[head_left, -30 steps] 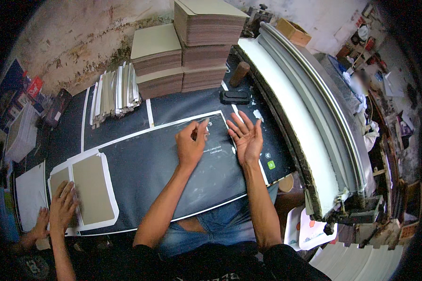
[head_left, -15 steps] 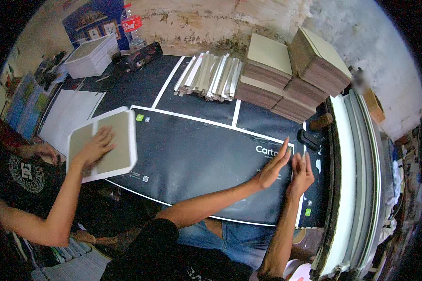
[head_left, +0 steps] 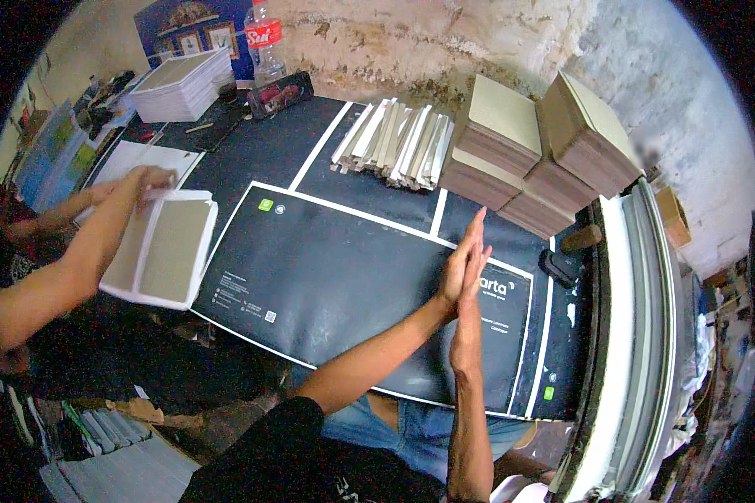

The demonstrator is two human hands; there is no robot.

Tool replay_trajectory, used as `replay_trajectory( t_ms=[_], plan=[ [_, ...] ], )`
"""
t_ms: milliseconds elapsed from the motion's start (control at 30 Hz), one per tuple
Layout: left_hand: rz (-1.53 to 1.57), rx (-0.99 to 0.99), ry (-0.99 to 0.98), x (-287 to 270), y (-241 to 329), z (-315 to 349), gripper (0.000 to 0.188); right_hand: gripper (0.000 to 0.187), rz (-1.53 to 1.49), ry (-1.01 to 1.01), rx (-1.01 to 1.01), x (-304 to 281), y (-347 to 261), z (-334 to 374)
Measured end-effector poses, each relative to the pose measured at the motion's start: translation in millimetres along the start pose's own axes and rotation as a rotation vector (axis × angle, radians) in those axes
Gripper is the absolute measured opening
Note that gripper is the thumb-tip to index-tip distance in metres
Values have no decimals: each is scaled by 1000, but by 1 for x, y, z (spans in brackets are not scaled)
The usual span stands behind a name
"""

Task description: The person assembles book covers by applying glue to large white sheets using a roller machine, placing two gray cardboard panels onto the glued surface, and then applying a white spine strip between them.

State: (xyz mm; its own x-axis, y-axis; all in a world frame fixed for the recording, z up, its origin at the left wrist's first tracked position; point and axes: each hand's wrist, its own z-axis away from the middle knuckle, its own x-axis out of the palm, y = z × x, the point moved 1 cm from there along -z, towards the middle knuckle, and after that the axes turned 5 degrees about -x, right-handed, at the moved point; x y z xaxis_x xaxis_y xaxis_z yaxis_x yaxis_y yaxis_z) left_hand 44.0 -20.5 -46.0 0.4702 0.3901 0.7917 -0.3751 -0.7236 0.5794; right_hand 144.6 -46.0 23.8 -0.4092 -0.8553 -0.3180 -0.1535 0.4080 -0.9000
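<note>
My left hand [head_left: 453,270] and my right hand [head_left: 472,306] are raised palm against palm with the fingers straight, and neither holds anything. They hover over the right part of a large black printed sheet [head_left: 335,277] with white border lines, which lies flat on the table. At the left, another person's hand [head_left: 147,178] rests on the top edge of a grey board with a white border [head_left: 164,251], which that person holds tilted at the sheet's left edge.
Behind the sheet lie a row of grey strips [head_left: 394,142], stacks of grey boards [head_left: 499,142] and brown stacks [head_left: 591,142]. A white paper stack [head_left: 180,84] and a bottle [head_left: 264,38] stand far left. A long white machine edge [head_left: 637,335] runs along the right.
My hands have lifted off the black sheet and come together palm to palm. The view has swung left. The other person has shifted the bordered board and moved a hand to its top edge.
</note>
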Motion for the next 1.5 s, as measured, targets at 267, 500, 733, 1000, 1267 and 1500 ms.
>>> replay_trajectory(
  t_ms=[267, 500, 733, 1000, 1267, 1500],
  plan=[
    [434, -553, -117, 55, -43, 57, 67, 66, 462, 341, 21, -90, 74, -51],
    [415, -298, -239, 26, -37, 25, 75, 62, 608, 34, -280, -17, 6, 10],
    [492, -820, -374, 57, -23, 60, 76, 66, 1161, 245, 54, -132, 87, -63],
    [-750, -860, -929, 90, -5, 211, 72, 30, 750, 327, -162, -140, 40, -23],
    [-910, -438, -1180, 17, -38, 276, 30, 68, 377, -426, -694, 62, 45, 66],
    [-967, -537, -568, 41, 113, 176, 28, 59, 1375, 308, 442, -176, 91, 57]
  ],
)
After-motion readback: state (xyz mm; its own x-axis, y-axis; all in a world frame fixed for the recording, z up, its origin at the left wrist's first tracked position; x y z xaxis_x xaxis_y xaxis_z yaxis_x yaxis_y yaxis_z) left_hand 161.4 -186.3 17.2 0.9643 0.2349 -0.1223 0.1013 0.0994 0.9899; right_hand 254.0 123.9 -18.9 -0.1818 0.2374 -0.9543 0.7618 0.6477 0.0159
